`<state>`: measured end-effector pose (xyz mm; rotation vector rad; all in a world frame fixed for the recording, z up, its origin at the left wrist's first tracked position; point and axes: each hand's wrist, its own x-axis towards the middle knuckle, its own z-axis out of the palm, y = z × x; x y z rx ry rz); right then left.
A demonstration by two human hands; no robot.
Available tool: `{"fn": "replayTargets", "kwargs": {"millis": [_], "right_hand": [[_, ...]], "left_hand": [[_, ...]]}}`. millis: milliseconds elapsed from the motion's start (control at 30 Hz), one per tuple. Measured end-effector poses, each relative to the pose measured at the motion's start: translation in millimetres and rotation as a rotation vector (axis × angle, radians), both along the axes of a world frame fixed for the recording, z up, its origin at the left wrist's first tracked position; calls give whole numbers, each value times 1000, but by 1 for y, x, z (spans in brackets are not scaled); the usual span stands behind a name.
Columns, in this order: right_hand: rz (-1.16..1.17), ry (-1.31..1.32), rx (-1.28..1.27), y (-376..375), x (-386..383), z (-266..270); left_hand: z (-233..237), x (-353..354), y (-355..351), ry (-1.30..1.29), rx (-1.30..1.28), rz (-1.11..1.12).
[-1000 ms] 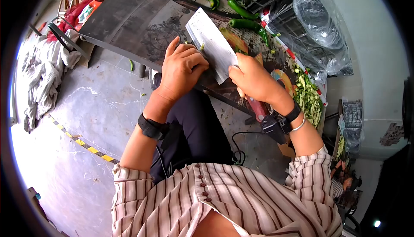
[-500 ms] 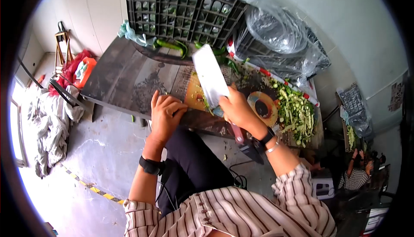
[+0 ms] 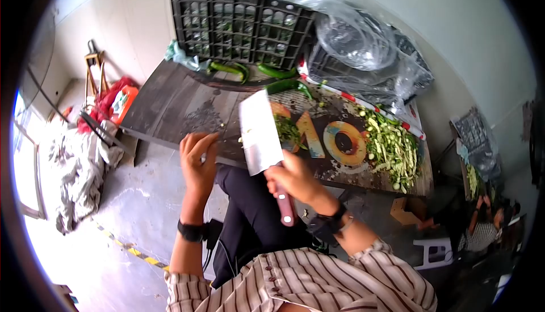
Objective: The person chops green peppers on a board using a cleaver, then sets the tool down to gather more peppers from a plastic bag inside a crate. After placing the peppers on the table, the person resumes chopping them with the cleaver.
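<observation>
My right hand (image 3: 301, 180) is closed around the dark red handle of a cleaver (image 3: 261, 133). Its broad blade is raised and points away from me, above the front edge of the wooden table (image 3: 170, 102). To the left, my left hand (image 3: 197, 156) hovers by the same edge, fingers loosely bent and apart, with nothing visible in them. Chopped green bits (image 3: 288, 132) lie just right of the blade. Several whole green peppers (image 3: 227, 69) rest farther back, one of them (image 3: 286, 87) close beyond the blade's tip.
A heap of sliced green peppers (image 3: 392, 156) covers the table's right end, beside a red-and-white strip (image 3: 363, 103). Behind stand a black plastic crate (image 3: 241, 25) and clear plastic bags (image 3: 357, 42). Another person (image 3: 481, 230) works at far right, near a white stool (image 3: 433, 252).
The cleaver has moved left and toward me, turning more upright and showing its handle. My left hand has drawn back from the table, its fingers lifting. More of the tabletop now shows.
</observation>
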<state>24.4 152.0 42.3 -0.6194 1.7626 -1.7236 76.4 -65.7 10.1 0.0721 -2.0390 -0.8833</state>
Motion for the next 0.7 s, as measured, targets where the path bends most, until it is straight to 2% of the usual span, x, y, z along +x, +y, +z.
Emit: {"fn": "replayTargets", "kwargs": {"millis": [100,233,400,567,700], "right_hand": [[48,-55,34,-30,4,-9],[-16,4,39,-39,3,-15],[-157,-30,59,0,-8,-11],[-290,-73,31,48,-22,-14],[-387,-198,-147,81,-9,-5]], "left_hand": [[-3,22,0,-40,29,73],[-5,51,-4,-71,19,125],[-4,64,-1,-109,27,143],[-9,56,9,-154,51,63],[-5,47,22,-165,64,28]]}}
